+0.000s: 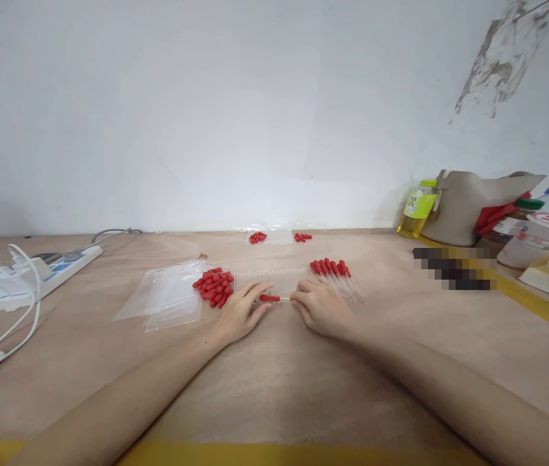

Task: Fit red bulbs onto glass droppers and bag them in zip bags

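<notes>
My left hand (pixel 245 313) holds the end of a red rubber bulb (pixel 270 298) between thumb and fingers. A thin glass tube (pixel 285 299) sticks out of the bulb toward the right, and the fingers of my right hand (pixel 322 307) are closed on its other end. Behind both hands lies a row of clear glass tubes (pixel 279 279) side by side. A heap of loose red bulbs (pixel 213 287) is just left of my left hand. Past my right hand, several glass droppers (pixel 335 267) with red bulbs fitted lie fanned out.
Clear plastic bags (pixel 170 294) lie left of the heap. Two small groups of red bulbs on plastic (pixel 277 237) rest by the wall. A power strip (pixel 61 275) with cables is at far left. A bottle (pixel 417 210), a grey bag (pixel 469 207) and jars stand at right.
</notes>
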Demonstrator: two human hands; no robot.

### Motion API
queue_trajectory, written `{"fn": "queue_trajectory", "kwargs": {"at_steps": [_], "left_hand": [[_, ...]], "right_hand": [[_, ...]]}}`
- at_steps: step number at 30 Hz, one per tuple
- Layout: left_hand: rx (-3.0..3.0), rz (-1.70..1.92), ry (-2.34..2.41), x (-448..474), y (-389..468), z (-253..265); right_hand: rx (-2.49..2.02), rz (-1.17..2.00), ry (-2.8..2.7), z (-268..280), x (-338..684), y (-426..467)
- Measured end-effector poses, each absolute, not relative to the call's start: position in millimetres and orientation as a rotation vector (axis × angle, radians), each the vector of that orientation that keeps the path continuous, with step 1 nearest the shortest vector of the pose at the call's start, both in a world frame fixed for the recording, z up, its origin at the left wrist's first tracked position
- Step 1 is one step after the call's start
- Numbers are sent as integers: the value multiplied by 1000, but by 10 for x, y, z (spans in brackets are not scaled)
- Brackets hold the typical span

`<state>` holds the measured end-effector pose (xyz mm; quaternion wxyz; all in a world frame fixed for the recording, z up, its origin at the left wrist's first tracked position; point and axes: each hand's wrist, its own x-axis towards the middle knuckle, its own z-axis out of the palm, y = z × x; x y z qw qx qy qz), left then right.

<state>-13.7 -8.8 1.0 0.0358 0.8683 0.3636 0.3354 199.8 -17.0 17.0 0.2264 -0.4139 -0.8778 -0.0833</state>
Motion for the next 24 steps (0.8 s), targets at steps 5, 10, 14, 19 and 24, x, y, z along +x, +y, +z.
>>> {"fn": "queue_trajectory", "kwargs": {"at_steps": [5, 10, 14, 19, 24], "left_hand": [[2676, 1058, 1154, -146, -90, 7], [2720, 954, 1128, -140, -75, 0], [2726, 925, 1120, -138, -78, 6], [2741, 905, 1098, -138, -81, 5], [2741, 907, 1095, -142, -73, -6]], "right_hand": [[-1476, 23, -2005, 149, 2353, 203], [-1765, 97, -1740, 64, 2591, 385], [-1890, 142, -1757, 39, 2572, 351], [-2004, 226, -1762, 29, 2538, 351], [-2060, 204, -1764, 30, 2546, 360]]}}
